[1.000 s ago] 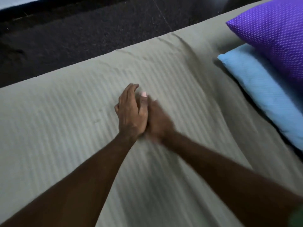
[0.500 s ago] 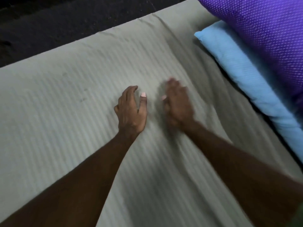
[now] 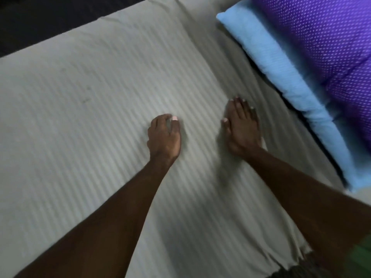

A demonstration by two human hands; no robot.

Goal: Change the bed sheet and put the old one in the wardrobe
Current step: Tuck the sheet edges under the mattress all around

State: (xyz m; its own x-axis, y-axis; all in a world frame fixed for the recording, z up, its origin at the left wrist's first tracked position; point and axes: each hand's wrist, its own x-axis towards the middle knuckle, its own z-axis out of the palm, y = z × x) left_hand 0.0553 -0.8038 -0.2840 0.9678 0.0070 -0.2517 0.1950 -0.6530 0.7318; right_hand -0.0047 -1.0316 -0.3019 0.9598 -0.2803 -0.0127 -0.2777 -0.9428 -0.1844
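Observation:
A pale grey-green striped bed sheet (image 3: 96, 109) lies spread over the mattress and fills most of the view. My left hand (image 3: 163, 135) rests palm-down on the sheet near the middle, its fingers slightly bent against the cloth. My right hand (image 3: 242, 127) presses flat on the sheet a short way to the right, with straight fingers pointing toward the far side. Neither hand holds anything. The sheet's near edge (image 3: 289, 255) ends at the lower right.
A light blue pillow (image 3: 285, 77) lies along the right side of the bed, with a purple dotted pillow (image 3: 329, 39) on top of it. Dark floor (image 3: 40, 23) shows beyond the bed's far edge at the top left.
My right hand has slid right, away from my left hand and toward the blue pillow, along the sheet. My left hand has stayed in place. The view has shifted toward the pillows.

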